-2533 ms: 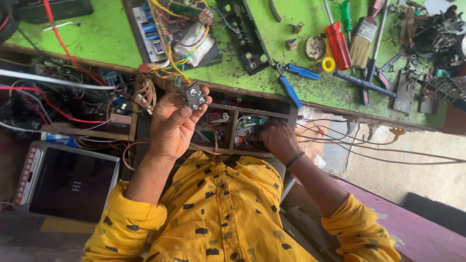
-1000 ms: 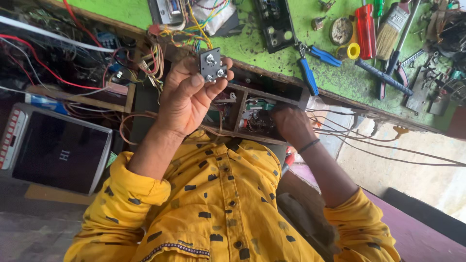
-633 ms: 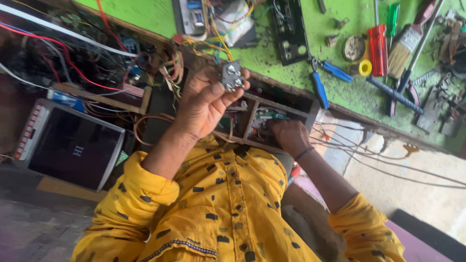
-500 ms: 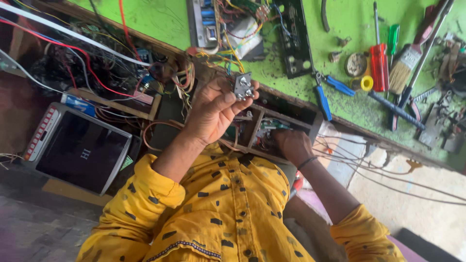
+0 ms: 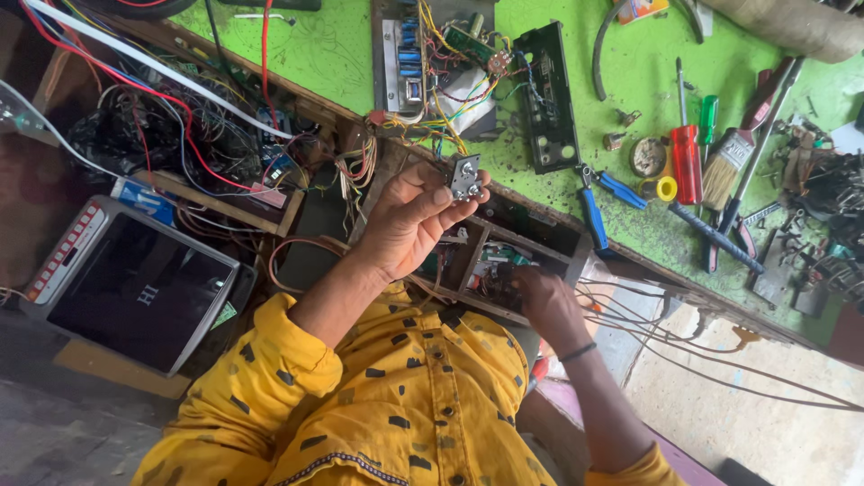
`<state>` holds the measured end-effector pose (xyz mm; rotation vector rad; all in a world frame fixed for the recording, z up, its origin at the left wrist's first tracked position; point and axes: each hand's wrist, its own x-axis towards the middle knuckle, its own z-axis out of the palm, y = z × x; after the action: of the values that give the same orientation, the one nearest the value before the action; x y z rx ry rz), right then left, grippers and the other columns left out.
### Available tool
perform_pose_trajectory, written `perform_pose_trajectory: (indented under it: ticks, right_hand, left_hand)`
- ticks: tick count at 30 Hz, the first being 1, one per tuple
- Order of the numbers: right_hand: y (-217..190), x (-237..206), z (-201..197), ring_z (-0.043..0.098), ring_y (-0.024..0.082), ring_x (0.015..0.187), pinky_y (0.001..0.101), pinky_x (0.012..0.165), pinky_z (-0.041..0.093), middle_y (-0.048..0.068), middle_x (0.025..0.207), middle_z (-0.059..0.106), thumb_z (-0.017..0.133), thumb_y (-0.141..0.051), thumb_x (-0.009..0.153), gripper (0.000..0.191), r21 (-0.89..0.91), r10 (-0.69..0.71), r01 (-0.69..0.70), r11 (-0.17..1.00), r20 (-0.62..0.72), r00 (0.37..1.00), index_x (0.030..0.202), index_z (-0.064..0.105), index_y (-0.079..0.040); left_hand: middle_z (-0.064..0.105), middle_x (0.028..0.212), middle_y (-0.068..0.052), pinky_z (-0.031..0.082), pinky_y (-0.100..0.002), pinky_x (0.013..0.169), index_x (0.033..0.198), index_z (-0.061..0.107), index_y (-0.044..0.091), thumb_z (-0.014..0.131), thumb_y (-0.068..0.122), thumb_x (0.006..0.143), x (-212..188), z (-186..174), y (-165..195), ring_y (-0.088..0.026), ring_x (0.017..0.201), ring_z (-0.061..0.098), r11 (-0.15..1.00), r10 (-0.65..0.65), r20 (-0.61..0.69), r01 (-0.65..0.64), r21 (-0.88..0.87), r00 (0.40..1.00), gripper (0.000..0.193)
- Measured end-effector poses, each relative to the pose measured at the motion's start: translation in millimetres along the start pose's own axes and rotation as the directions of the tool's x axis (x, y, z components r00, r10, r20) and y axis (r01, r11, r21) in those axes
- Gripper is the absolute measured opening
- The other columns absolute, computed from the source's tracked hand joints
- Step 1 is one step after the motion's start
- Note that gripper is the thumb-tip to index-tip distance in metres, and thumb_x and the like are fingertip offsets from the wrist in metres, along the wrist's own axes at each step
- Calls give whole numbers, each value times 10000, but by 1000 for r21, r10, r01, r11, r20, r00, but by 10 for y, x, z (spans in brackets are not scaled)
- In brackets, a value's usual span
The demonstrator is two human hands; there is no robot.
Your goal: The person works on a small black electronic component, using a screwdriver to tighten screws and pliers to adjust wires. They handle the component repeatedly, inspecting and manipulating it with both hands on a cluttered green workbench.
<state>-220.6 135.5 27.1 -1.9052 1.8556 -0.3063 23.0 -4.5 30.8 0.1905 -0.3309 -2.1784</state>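
A: Count, largest first?
B: One green bench (image 5: 333, 54); one grey panel with a dark screen (image 5: 135, 288), a red-and-white strip along its edge; one open drawer (image 5: 504, 261).
A: Hands?
B: Left hand (image 5: 409, 220) raised, fingers pinching one small grey metal part (image 5: 464, 176) at the bench edge. Right hand (image 5: 540, 301) in the drawer; grip cannot be told.
A: Tools?
B: One brush (image 5: 724, 171), one red screwdriver (image 5: 687, 162).

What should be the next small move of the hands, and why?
Probably bring the small grey metal part down toward the open wooden compartment. The left hand pinches it up at the bench edge, while the right hand is already inside among the wiring.
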Motion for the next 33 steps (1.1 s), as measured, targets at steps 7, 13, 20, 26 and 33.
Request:
perform_pose_trajectory:
  ticks: [7,13,20,26,33]
  right_hand:
    - [-907,232,-453,686,118,844,232,707,537,76,989,764,678,20,960,122,612,137,48,789,-251,958,1081,695,8]
    - [-1316,753,-386,687,63,921,220,837,557,70,1034,755,732,-4,976,151,862,206,183,472,-310,928,1118,694,32]
    - [-1404,763,-338,646,181,788,294,705,510,102,935,710,766,7,929,215,311,100,109,944,-587,803,1143,768,-20]
    - [-1424,740,-389,708,214,887,300,781,550,120,1055,712,700,11,961,261,252,-1,183,950,-585,811,1217,727,-34]
    - [-1261,864,-248,582,238,1182,328,1023,485,114,1242,618,746,30,923,240,369,-47,360,857,-639,767,1155,743,-29]
  left_hand:
    - [675,1297,-221,553,-388,1066,1043,650,52,721,58,982,26,-40,-35,-299,1193,672,999,30,-28,-29,28,999,94]
    - [692,1267,-191,548,-414,1081,1059,672,41,719,36,981,74,-22,-87,-254,1212,668,997,77,-37,-77,5,996,92]
    - [717,1166,-121,549,-386,1046,1083,651,33,735,-3,960,110,12,-157,-204,1131,677,992,122,-93,-119,46,988,153]
    - [733,1050,-116,569,-360,968,1073,630,23,739,-27,950,125,38,-220,-207,991,718,985,161,-132,-150,90,978,172]
    - [722,973,-95,581,-352,941,1031,600,44,729,-9,946,108,57,-206,-199,949,727,989,144,-155,-137,58,977,163]
